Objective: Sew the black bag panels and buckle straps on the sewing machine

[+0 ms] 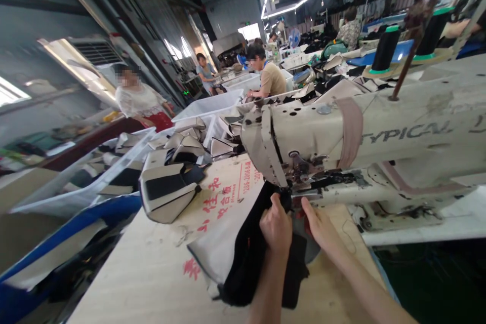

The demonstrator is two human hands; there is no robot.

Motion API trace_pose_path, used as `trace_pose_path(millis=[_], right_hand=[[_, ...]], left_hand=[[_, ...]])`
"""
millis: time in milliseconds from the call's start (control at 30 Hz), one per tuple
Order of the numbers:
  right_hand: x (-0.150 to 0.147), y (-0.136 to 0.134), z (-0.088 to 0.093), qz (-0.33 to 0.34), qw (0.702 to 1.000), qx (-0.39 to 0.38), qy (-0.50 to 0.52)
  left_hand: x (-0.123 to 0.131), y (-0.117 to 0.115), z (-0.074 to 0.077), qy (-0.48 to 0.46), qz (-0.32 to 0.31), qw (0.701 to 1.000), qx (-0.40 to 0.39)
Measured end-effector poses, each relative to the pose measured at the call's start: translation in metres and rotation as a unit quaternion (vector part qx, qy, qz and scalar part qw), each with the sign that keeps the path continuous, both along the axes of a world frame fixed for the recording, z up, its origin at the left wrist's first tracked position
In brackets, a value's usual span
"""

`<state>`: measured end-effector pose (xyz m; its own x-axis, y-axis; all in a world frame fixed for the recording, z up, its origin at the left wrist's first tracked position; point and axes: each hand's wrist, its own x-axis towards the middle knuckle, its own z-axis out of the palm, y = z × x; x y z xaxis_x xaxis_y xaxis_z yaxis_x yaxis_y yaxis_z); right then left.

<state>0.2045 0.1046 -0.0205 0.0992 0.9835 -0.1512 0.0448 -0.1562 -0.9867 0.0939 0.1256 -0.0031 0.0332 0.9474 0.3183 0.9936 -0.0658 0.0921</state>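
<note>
A black and off-white sewn fabric piece (pixel 248 250) lies under the needle end of a sewing machine (pixel 304 136), hanging toward me over a plywood board. My left hand (pixel 276 225) is closed on the black part of it, just in front of the presser foot (pixel 285 190). On the other side of the needle, my right hand (pixel 318 221) lies with its visible finger stretched out, beside the machine's narrow bed and over a grey part of the fabric. Its other fingers are mostly hidden. The stitching point is largely covered by hands and cloth.
A stitched off-white and black piece (pixel 170 190) rests at the far left of the plywood board (pixel 152 258). Translucent bins (pixel 125 162) of similar pieces stand beyond. Black thread cones (pixel 385 50) top the machine. Other people (pixel 271 78) work farther back; one person (pixel 138 98) stands left.
</note>
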Motion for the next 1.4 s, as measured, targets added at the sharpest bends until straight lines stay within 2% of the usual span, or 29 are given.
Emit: trace_pose_path(millis=[67,200,333,400,467,567,733,967,1167,1400], right_hand=[[0.008,-0.006,-0.001,0.0,0.999,-0.011,-0.031],[0.017,-0.023,0.0,0.005,0.998,-0.002,-0.069],[0.022,-0.028,0.016,0.048,0.989,0.052,-0.131],[0.024,-0.024,0.025,0.044,0.976,0.077,-0.198],[0.025,-0.017,0.032,0.037,0.959,0.103,-0.261],[0.024,-0.008,0.037,0.059,0.942,0.126,-0.306],[0.021,-0.001,0.044,0.085,0.933,0.13,-0.325],[0.018,0.006,0.055,0.099,0.922,0.108,-0.358],[0.013,0.002,0.068,0.111,0.894,0.06,-0.429],[0.002,-0.001,0.061,0.102,0.881,0.051,-0.46]], left_hand=[[-0.001,-0.007,0.004,-0.008,-0.007,1.0,-0.002],[-0.008,-0.022,0.007,0.002,-0.067,0.998,0.009],[-0.008,-0.024,0.011,0.102,-0.125,0.987,-0.002],[-0.007,-0.022,0.014,0.142,-0.145,0.979,-0.018],[-0.007,-0.019,0.017,0.145,-0.154,0.977,-0.026],[-0.009,-0.016,0.019,0.102,-0.145,0.984,-0.029],[-0.01,-0.014,0.017,0.046,-0.135,0.989,-0.038],[-0.012,-0.011,0.023,0.066,-0.16,0.984,-0.049],[-0.012,-0.007,0.027,0.058,-0.169,0.982,-0.053],[-0.011,-0.001,0.03,0.033,-0.148,0.987,-0.062]])
